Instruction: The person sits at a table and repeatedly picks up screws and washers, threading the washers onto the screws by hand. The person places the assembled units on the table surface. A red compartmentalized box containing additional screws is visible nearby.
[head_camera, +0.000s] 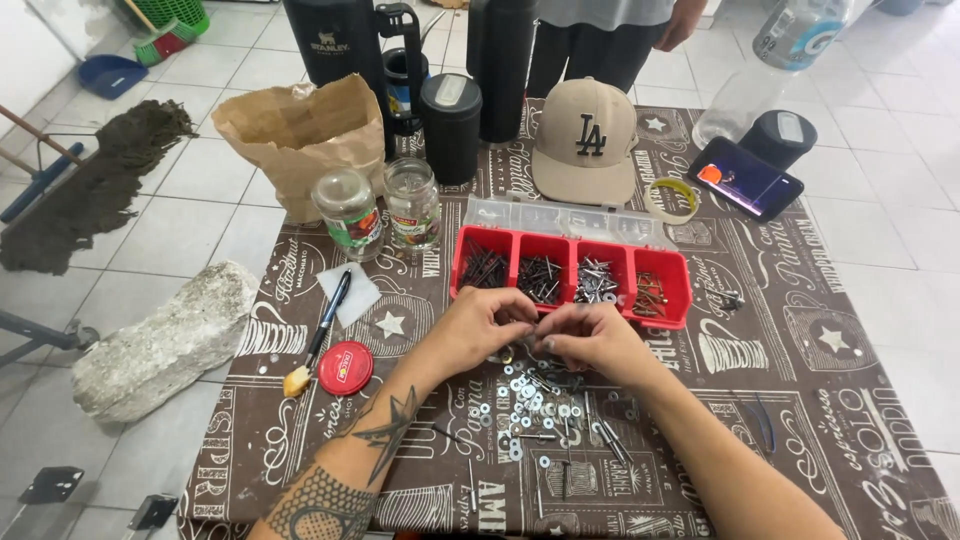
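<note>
Brown printed cloth covered the surface (800, 400) in our head view, and near its front edge lay a loose scatter of washers and screws (540, 410). We had both hands down at the far side of that scatter. Our left hand (485, 325) curled inward with its fingertips pressed together on a small metal piece, too small for us to tell which kind. Our right hand (590, 338) met it from the other side, fingers bent and pinching at the same spot, so the two hands nearly touched.

Just beyond our hands stood a red tray (570, 292) with four compartments, each holding dark or silvery fasteners, its clear lid (560, 218) folded back behind it. Toward the left edge lay a red round lid (345, 367), a brush with a black handle (318, 340) resting on a white slip of paper (358, 298), and two glass jars (380, 208). A crumpled brown paper bag (300, 140) stood near the far left corner, beside tall black flasks (450, 125). A beige cap (585, 140) sat at the far edge, with a roll of tape (672, 200) and a phone (745, 178) to its right. Someone else stood beyond the far edge. Off the surface, a grey stone block (160, 340) lay on the tiled floor.
</note>
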